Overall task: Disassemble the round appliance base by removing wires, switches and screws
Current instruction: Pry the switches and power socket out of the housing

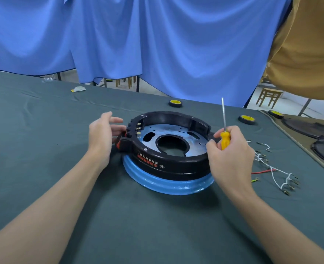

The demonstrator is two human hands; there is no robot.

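Round base (168, 164): black ring on a blue rim, flat on a dark green cloth (43, 149), between the hands. Blue curtain (157, 44) behind. Red and white writing on the black wall, unreadable. Left hand (102, 134): fingers relaxed, tips at the switches (127, 134) on the left edge. Right hand (231, 155): grips a yellow-handled screwdriver (225, 139), shaft upward, at the right edge. Loose wires (271, 168) further right.

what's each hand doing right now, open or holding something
Left hand: open, at the switches on the round base.
Right hand: grips the yellow screwdriver.
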